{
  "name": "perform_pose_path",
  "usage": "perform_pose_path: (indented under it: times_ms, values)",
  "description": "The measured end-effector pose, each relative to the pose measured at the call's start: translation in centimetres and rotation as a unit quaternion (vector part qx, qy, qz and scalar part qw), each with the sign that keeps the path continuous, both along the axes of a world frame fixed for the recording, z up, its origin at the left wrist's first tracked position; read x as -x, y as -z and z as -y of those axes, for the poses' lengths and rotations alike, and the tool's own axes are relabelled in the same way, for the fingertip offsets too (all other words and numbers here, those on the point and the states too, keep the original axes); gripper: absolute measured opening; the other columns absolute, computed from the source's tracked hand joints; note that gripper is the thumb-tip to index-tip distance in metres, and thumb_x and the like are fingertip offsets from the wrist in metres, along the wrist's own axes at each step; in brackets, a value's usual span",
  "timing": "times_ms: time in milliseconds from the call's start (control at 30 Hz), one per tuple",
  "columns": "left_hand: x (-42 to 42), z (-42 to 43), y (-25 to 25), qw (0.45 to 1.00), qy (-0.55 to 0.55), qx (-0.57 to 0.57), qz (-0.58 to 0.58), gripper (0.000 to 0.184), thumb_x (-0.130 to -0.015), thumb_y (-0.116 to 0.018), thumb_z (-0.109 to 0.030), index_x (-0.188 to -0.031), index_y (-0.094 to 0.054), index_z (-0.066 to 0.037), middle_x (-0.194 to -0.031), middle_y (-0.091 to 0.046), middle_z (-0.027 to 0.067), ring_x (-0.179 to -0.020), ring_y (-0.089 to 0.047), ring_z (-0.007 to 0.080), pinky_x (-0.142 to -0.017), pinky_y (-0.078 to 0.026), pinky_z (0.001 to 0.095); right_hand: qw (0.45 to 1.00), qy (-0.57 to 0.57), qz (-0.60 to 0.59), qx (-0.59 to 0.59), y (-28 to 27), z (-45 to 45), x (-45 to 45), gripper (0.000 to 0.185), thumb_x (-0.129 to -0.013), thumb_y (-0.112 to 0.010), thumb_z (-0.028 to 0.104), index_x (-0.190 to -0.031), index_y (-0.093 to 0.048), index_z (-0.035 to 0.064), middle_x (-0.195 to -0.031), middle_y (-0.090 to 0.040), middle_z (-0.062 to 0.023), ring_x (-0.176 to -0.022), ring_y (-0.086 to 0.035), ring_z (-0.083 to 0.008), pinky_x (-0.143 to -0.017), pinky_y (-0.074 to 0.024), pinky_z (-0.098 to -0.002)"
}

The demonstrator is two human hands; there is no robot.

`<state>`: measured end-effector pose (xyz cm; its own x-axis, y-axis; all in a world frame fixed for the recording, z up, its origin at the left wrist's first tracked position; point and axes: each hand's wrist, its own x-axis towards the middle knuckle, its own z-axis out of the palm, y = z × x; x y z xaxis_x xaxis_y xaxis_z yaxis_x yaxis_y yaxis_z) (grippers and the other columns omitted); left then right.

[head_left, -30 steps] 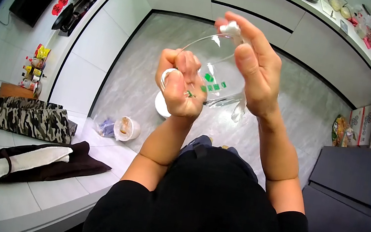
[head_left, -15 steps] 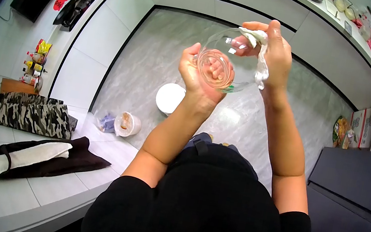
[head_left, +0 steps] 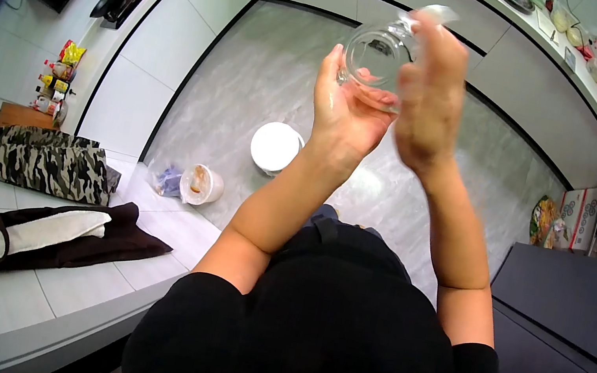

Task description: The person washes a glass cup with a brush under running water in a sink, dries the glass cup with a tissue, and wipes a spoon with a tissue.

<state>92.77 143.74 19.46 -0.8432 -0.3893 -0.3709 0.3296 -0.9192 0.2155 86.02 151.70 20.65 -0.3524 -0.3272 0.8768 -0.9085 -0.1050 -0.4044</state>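
A clear glass vessel is held up in front of me, its round base turned toward the camera. Beneath and to its left, my left hand cradles it, with the thumb along its side. My right hand, partly blurred, is at the vessel's right side with a white cloth or tissue showing above its fingertips. How far the cloth reaches into the vessel is hidden by my right hand.
On the floor stand a white round bin and a plastic tub. Dark and camouflage cloths lie on the left ledge. A cluttered counter curves along the back and right; a dark grey cabinet stands at the right.
The glass has tipped and moved up, its base now toward the camera. My left hand has shifted up and right beneath it. My right hand has turned, and the cloth sits higher.
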Motion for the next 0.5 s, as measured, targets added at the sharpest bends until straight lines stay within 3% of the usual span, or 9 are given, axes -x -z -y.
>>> perform_pose_path:
  times_ms: [67, 167, 267, 300, 367, 467, 500]
  values:
    - [0.3, 0.7, 0.7, 0.999, -0.009, 0.012, -0.035, 0.037, -0.083, -0.054, -0.047, -0.084, -0.048, -0.010, -0.076, -0.052, 0.0036, -0.063, -0.045, 0.0165, -0.059, -0.040, 0.0316, 1.000, 0.007, -0.028, -0.011, 0.1, 0.0, 0.0, 0.029, -0.085, -0.051, 0.013, -0.112, -0.057, 0.0048, -0.122, -0.052, -0.0163, -0.118, -0.045, -0.0346, -0.100, -0.0359, -0.0427]
    - [0.0, 0.8, -0.2, 0.999, -0.015, 0.020, -0.028, 0.042, -0.085, -0.048, -0.051, -0.090, -0.052, -0.009, -0.080, -0.055, 0.0064, -0.065, -0.049, 0.0176, -0.063, -0.043, 0.0322, 0.997, -0.008, -0.067, 0.028, 0.9, 0.4, 0.4, 0.023, -0.084, -0.054, 0.014, -0.105, -0.061, 0.0062, -0.115, -0.059, -0.0152, -0.115, -0.050, -0.0345, -0.100, -0.0375, -0.0439]
    - [0.0, 1.5, -0.2, 0.998, 0.005, 0.059, -0.002, 0.051, -0.086, -0.042, -0.055, -0.096, -0.055, -0.007, -0.087, -0.058, 0.0088, -0.074, -0.054, 0.0195, -0.069, -0.047, 0.0343, 0.983, 0.025, -0.181, -0.008, 0.8, -0.3, -2.2, 0.022, -0.080, -0.060, 0.013, -0.102, -0.063, 0.0094, -0.103, -0.064, -0.0127, -0.104, -0.058, -0.0325, -0.096, -0.0415, -0.0422]
    - [-0.8, 1.4, -1.3, 0.994, 0.030, 0.104, 0.019, 0.054, -0.086, -0.040, -0.056, -0.098, -0.055, -0.006, -0.089, -0.058, 0.0091, -0.077, -0.056, 0.0202, -0.071, -0.047, 0.0352, 0.965, -0.044, -0.248, -0.067, 1.6, -0.7, -2.1, 0.022, -0.076, -0.063, 0.013, -0.099, -0.064, 0.0123, -0.100, -0.065, -0.0099, -0.099, -0.061, -0.0294, -0.096, -0.0425, -0.0412]
    - [-1.1, 2.1, -1.0, 0.982, 0.109, 0.148, 0.036, 0.063, -0.086, -0.034, -0.061, -0.103, -0.054, -0.004, -0.098, -0.058, 0.0103, -0.091, -0.057, 0.0224, -0.077, -0.048, 0.0373, 0.959, -0.060, -0.276, -0.012, 2.3, -0.7, -1.3, 0.023, -0.076, -0.062, 0.012, -0.098, -0.064, 0.0140, -0.102, -0.065, -0.0073, -0.098, -0.062, -0.0268, -0.096, -0.0438, -0.0407]
    - [-1.1, 1.4, -1.0, 0.986, 0.117, 0.115, -0.010, 0.064, -0.085, -0.034, -0.062, -0.106, -0.054, -0.005, -0.099, -0.059, 0.0108, -0.090, -0.058, 0.0232, -0.077, -0.048, 0.0374, 0.947, -0.015, -0.319, -0.030, 0.8, -1.1, -1.0, 0.026, -0.075, -0.061, 0.013, -0.101, -0.064, 0.0165, -0.108, -0.063, -0.0054, -0.104, -0.059, -0.0250, -0.099, -0.0405, -0.0427]
    - [-1.8, 1.0, -0.9, 0.963, 0.113, 0.230, -0.077, 0.062, -0.085, -0.039, -0.060, -0.113, -0.052, -0.006, -0.106, -0.057, 0.0110, -0.094, -0.057, 0.0242, -0.080, -0.048, 0.0370, 0.945, 0.000, -0.325, -0.036, 0.3, -1.0, -0.7, 0.027, -0.075, -0.062, 0.014, -0.102, -0.064, 0.0175, -0.110, -0.062, -0.0049, -0.106, -0.058, -0.0246, -0.100, -0.0388, -0.0436]
